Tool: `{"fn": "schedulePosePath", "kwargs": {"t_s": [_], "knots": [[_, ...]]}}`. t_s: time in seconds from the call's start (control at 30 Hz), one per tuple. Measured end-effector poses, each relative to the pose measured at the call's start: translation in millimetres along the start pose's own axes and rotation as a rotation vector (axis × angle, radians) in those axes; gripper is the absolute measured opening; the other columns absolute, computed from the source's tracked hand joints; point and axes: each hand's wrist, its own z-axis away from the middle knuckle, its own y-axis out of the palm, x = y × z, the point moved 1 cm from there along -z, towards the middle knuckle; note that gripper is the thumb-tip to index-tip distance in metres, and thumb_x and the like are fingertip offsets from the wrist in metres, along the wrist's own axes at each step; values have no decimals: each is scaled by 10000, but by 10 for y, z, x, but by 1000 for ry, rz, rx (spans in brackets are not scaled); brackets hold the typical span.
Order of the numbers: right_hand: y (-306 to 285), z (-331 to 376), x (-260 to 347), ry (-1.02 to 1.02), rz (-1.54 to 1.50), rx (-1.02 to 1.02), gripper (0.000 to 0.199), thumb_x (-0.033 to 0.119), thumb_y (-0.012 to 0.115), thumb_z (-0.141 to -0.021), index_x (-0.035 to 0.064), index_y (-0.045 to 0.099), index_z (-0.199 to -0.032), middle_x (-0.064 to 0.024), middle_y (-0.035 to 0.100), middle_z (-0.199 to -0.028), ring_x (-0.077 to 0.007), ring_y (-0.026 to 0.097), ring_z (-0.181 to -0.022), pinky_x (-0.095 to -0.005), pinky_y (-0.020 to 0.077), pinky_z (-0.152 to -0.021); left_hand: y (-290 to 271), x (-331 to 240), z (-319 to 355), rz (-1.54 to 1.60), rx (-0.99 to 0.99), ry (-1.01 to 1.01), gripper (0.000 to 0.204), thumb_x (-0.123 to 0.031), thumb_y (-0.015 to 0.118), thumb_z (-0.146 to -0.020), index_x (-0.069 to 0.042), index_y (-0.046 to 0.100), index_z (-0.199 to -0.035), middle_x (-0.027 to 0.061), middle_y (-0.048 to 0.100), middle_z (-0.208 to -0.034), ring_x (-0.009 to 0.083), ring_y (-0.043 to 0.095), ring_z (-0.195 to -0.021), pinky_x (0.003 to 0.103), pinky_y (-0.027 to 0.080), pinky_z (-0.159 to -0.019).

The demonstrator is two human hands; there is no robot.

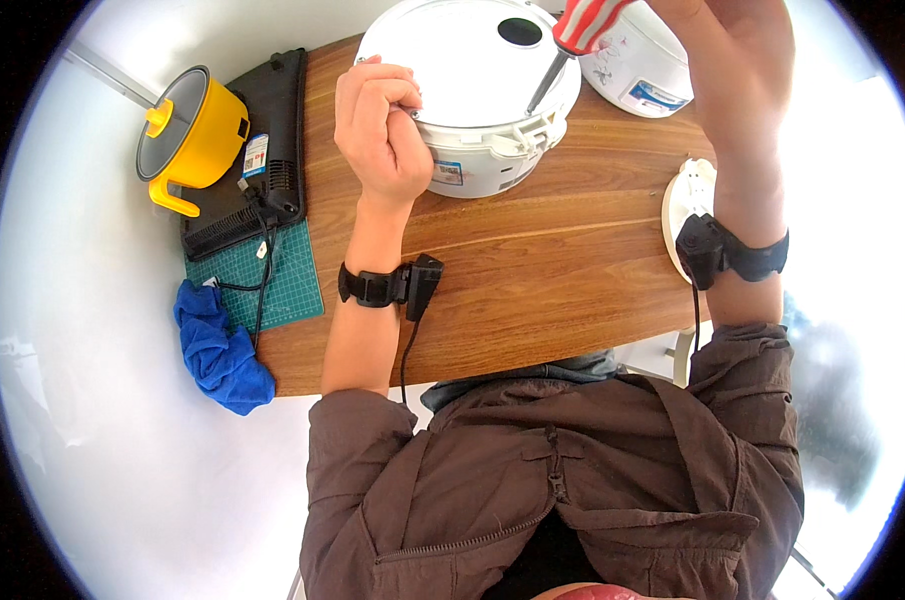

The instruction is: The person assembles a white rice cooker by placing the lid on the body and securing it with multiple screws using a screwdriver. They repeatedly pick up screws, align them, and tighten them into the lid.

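A white rice cooker (473, 60) stands at the table's far edge, its round lid facing up with a dark oval opening in it. My left hand (381, 130) is closed at the lid's left rim, fingers curled over the edge. A small shiny metal bit shows beside its fingertips. High on the right, my right hand (743, 60) is wrapped round a screwdriver (585, 28) with a red-and-white striped handle; the picture's top edge cuts off part of the grip. The screwdriver's dark shaft slants down-left, its tip at the lid's front right rim, above a white latch.
Behind the screwdriver stands another white round appliance (643, 70). A flat white round part (685, 200) lies by my right forearm. On the left are a yellow pot (205, 135), a black flat device (285, 130), a green cutting mat (288, 280) and a blue cloth (218, 350).
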Motion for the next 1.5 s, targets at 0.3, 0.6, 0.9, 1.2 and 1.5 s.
{"fn": "schedulePosePath", "kwargs": {"t_s": [0.3,0.6,0.9,1.2,1.5], "knots": [[300,-440,767,825,-210,-252,551,74,714,-960,48,474,-1454,-66,672,-1055,-112,634,-947,-259,550,-818,32,-482,-306,-74,380,-99,157,-24,660,-834,-84,716,-968,47,660,-936,276,599,-879,399,436,-880],[89,-123,534,462,-348,-26,456,50,598,-1020,56,456,-1453,-52,632,-980,-79,612,-833,-208,509,-723,19,-751,-413,-112,564,-282,102,-53,724,-865,-20,732,-961,60,671,-1006,268,614,-974,355,521,-829],[232,-60,313,209,-259,-122,413,48,652,-992,46,531,-1387,-5,592,-889,-63,571,-782,-222,488,-757,98,-806,-461,-117,557,-377,87,-78,757,-834,-41,743,-911,45,677,-921,268,611,-901,386,502,-801],[97,-55,517,128,-86,-8,399,27,617,-987,41,536,-1377,-29,588,-937,-70,563,-845,-252,496,-782,111,-911,-523,-169,556,-439,79,-87,756,-847,-35,742,-905,52,689,-937,254,636,-937,378,531,-780],[-45,-170,791,196,93,121,420,198,707,-958,38,565,-1318,-132,617,-939,-213,594,-826,-350,499,-794,85,-941,-584,-156,613,-470,81,-69,720,-871,-20,733,-934,66,693,-962,255,639,-940,365,537,-795]]}}
